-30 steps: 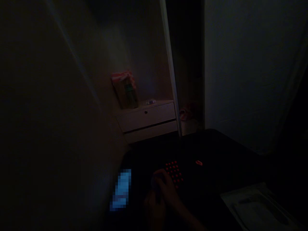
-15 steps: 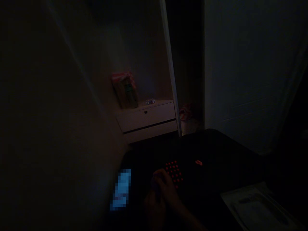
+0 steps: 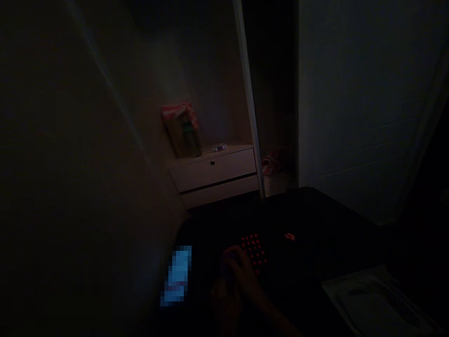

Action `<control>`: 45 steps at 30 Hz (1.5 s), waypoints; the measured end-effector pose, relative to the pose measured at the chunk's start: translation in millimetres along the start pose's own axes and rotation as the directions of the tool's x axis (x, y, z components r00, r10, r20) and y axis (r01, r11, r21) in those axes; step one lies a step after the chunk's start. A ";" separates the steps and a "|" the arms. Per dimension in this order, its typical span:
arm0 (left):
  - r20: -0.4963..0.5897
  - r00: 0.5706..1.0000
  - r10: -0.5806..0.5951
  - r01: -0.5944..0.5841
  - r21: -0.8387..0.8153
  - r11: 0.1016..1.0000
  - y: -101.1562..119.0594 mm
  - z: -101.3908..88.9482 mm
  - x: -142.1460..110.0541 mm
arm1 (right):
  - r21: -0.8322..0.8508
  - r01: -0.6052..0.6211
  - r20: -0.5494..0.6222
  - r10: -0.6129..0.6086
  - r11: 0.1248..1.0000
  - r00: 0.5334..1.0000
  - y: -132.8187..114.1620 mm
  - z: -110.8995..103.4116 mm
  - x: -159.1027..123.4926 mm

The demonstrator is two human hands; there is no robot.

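Note:
The room is very dark. My right hand reaches in from the bottom right over a black table, its fingers curled together just left of a grid of small red dots. I cannot make out what the fingers pinch, if anything. A dim shape beneath it looks like my left hand; its fingers do not show. A single small red piece lies to the right of the grid. A glowing blue phone screen lies to the left of my hands.
A pale tray or sheet sits at the table's lower right. Beyond the table, a light drawer unit stands against the wall with a pink-topped bag on it. A white door is on the right.

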State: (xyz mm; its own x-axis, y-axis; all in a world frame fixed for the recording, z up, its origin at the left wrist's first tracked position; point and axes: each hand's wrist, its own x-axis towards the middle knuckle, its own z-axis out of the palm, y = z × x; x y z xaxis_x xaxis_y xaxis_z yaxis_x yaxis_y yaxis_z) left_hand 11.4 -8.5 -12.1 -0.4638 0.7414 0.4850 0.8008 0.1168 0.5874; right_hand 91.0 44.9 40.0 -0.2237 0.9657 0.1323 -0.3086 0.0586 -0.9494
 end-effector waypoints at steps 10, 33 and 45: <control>0.019 1.000 -0.023 0.022 0.031 0.999 1.6 -1.2 0.3 | 0.016 -0.016 0.001 0.016 1.000 1.000 1.6 0.2 -0.2; 0.007 1.000 -0.016 0.016 -0.028 0.999 3.9 -1.0 -0.6 | 0.023 0.001 0.013 -0.001 1.000 1.000 6.3 -0.7 1.4; -0.016 0.999 0.038 -0.038 -0.012 0.999 8.6 -5.3 1.7 | 0.012 0.000 0.014 0.000 1.000 1.000 5.4 -0.9 0.5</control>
State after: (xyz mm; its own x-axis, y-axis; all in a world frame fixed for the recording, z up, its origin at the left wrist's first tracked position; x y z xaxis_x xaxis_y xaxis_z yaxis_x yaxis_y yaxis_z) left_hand 15.5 -9.7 -2.7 -0.4393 0.7348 0.5168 0.8131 0.0806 0.5765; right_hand 90.1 45.9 34.7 -0.2363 0.9620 0.1367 -0.3200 0.0558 -0.9458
